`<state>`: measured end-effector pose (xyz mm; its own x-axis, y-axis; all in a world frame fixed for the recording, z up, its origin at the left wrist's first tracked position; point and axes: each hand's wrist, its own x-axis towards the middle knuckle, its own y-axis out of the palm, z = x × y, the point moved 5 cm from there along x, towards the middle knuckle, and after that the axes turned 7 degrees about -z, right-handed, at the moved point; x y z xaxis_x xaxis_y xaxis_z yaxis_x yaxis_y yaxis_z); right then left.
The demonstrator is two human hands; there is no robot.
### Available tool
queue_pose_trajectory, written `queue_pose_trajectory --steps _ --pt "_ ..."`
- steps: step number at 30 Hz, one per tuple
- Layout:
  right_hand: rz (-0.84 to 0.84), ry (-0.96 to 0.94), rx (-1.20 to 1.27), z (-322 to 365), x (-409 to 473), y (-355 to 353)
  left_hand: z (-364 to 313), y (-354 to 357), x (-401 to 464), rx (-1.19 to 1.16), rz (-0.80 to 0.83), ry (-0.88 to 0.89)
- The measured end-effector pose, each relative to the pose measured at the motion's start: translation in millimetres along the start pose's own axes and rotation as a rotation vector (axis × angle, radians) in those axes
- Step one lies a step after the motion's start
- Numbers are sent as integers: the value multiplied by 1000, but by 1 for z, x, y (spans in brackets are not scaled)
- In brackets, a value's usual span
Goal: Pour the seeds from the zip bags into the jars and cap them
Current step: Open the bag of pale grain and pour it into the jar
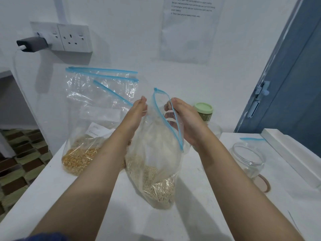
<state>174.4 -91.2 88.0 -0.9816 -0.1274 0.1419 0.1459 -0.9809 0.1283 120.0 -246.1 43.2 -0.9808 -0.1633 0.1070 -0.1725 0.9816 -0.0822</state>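
On the white table [199, 214] the bag of pale seeds [156, 171] stands between both hands, its blue zip parted into a loop at the top, its seeds settled in the bottom corner. The step in hand looks like spreading the mouth before pouring: best to pull both lips wide, then carry the bag to the open jar [247, 158] at the right and tip it slowly from one corner. Behind stand bags of yellow seeds [81, 159] and a capped green-lidded jar [203, 110]. The left hand [137, 113] holds one side of the bag's mouth, fingers nearly straight; the right hand [185, 122] curls around the other side, thumb on the zip
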Motion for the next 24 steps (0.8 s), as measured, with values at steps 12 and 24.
queue_pose_trajectory --steps 12,24 --pt "-129 -20 -113 -3 -10 -14 -3 1 0 -208 -112 75" --pt "-219 -848 -307 -29 -118 -11 -3 -6 3 -285 -208 124"
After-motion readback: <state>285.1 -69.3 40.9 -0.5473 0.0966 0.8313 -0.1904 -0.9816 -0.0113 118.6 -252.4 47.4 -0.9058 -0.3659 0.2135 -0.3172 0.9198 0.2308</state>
